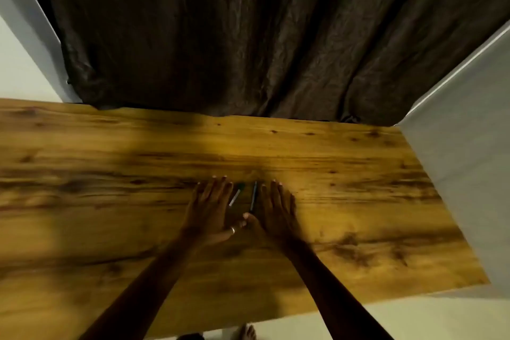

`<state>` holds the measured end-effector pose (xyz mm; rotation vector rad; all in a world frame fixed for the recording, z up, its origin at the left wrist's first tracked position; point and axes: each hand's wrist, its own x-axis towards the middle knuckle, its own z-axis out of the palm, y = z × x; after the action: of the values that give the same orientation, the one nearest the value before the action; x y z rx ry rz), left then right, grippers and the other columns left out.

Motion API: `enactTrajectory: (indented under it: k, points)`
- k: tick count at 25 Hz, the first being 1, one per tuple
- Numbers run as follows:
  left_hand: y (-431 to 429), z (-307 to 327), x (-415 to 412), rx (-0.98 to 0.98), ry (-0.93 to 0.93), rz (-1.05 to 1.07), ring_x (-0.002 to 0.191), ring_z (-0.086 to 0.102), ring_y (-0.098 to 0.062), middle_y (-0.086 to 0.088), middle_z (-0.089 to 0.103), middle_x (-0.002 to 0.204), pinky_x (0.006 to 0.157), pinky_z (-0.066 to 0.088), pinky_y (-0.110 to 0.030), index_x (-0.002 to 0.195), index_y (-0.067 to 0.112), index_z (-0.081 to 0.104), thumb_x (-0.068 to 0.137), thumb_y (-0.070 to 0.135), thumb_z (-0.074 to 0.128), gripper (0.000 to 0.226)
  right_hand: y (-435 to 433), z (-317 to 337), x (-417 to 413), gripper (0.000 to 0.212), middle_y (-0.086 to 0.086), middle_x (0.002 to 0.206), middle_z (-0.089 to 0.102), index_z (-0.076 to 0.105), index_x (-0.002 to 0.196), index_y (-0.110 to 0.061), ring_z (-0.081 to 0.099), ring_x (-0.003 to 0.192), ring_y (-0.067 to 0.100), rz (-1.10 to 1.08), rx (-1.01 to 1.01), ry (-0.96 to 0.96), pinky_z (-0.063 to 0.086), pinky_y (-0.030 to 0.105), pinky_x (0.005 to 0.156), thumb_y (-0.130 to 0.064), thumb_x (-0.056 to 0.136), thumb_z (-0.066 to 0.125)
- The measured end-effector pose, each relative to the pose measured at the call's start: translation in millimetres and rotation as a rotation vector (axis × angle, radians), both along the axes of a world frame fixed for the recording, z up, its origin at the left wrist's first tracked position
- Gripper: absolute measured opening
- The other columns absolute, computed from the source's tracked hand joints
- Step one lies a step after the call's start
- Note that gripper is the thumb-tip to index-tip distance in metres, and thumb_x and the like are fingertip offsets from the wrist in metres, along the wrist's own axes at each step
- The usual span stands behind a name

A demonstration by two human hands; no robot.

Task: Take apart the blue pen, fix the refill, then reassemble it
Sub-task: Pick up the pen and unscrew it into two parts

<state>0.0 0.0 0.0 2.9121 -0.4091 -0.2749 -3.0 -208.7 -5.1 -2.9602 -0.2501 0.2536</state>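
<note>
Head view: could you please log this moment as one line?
left hand flat, empty | right hand flat, empty | pen pieces: whitish, dark, between hands | wooden table

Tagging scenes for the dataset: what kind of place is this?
Probably a room at home, not a workshop: a wooden table set against a dark curtain, pale walls beside it, and a bare foot on the floor.
</note>
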Motion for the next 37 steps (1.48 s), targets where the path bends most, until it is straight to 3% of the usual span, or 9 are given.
enactTrajectory:
  k: [3,9,12,17,26,29,31,34,37]
  points:
    - [-4.6,-14.3,1.3,-0.015,-0.032,0.017,0.155,0.01,-0.034,-0.012,0.011,0.169,0.124,0.01,-0.055,0.16,0.011,0.02,0.08,0.08,0.044,0.109,-9.4,-13.4,9.3,0.096,0.015,0.169,0.01,0.017,0.16,-0.011,0.004,0.156,0.032,0.088,0.05,-0.04,0.014,0.062,0.12,-0.078,0.092,0.025]
    - [-6.6,-52.9,0.8,-0.011,-0.206,-0.01,0.15,0.029,-0.035,-0.016,0.035,0.161,0.118,0.027,-0.059,0.151,0.003,0.041,0.08,0.077,0.041,0.102,-18.7,-50.7,13.7,0.099,0.011,0.169,0.011,0.018,0.159,-0.008,0.004,0.157,0.024,0.188,0.015,-0.195,0.008,0.058,0.123,-0.081,0.092,0.019]
    - [-5.7,-54.2,1.3,0.056,-0.232,-0.034,0.153,0.023,-0.033,-0.015,0.027,0.164,0.121,0.024,-0.056,0.156,0.005,0.031,0.079,0.078,0.034,0.106,-17.7,-51.1,13.6,0.102,0.009,0.17,0.0,0.008,0.16,-0.01,-0.006,0.156,0.021,0.204,-0.014,-0.169,0.0,0.055,0.124,-0.083,0.089,0.006]
    - [-3.3,-59.9,-2.0,0.097,-0.2,-0.005,0.154,-0.016,-0.018,-0.001,-0.014,0.169,0.126,-0.004,-0.039,0.16,0.019,-0.01,0.071,0.087,0.002,0.112,-19.9,-52.4,10.9,0.109,0.005,0.17,-0.007,0.0,0.16,-0.015,-0.011,0.155,0.017,0.206,0.012,-0.167,-0.003,0.051,0.125,-0.089,0.08,-0.006]
    - [-6.6,-67.4,6.1,0.084,-0.195,0.047,0.156,0.001,-0.016,0.003,0.0,0.171,0.124,0.006,-0.039,0.161,0.023,0.003,0.066,0.097,0.004,0.12,-17.4,-58.4,19.6,0.114,-0.001,0.171,0.007,0.011,0.16,-0.023,0.004,0.156,0.015,0.164,0.043,-0.199,0.006,0.045,0.124,-0.093,0.073,-0.004]
    - [-7.6,-63.9,-0.4,0.024,-0.188,0.074,0.156,0.003,-0.017,0.002,0.004,0.171,0.124,0.007,-0.039,0.161,0.023,0.007,0.071,0.097,0.008,0.117,-15.5,-55.6,14.9,0.098,0.005,0.161,0.038,0.039,0.151,-0.024,0.033,0.148,0.024,0.173,0.125,-0.256,0.027,0.047,0.118,-0.085,0.083,0.003]
    - [-7.2,-62.2,-4.1,-0.052,-0.239,0.102,0.156,0.012,-0.019,0.0,0.013,0.17,0.122,0.013,-0.039,0.161,0.022,0.014,0.072,0.096,0.008,0.115,-18.3,-51.8,12.3,0.073,0.006,0.134,0.062,0.059,0.126,-0.023,0.055,0.125,0.026,0.197,0.277,-0.369,0.041,0.038,0.101,-0.072,0.093,0.015]
    - [-6.0,-59.6,0.2,-0.212,-0.361,0.128,0.147,0.035,-0.023,0.0,0.035,0.163,0.112,0.032,-0.041,0.156,0.024,0.03,0.082,0.089,0.017,0.1,-27.7,-45.1,19.3,0.03,0.007,0.12,0.066,0.064,0.12,-0.016,0.061,0.113,0.025,0.281,0.361,-0.568,0.042,0.026,0.089,-0.031,0.1,0.048]
    - [-8.4,-57.2,6.6,-0.258,-0.53,0.068,0.136,0.046,-0.022,-0.001,0.05,0.151,0.106,0.038,-0.038,0.148,0.022,0.043,0.094,0.073,0.027,0.076,-33.6,-40.0,34.3,0.038,0.008,0.126,0.065,0.065,0.125,-0.011,0.06,0.12,0.023,0.456,0.261,-0.596,0.045,0.025,0.098,0.0,0.09,0.061]
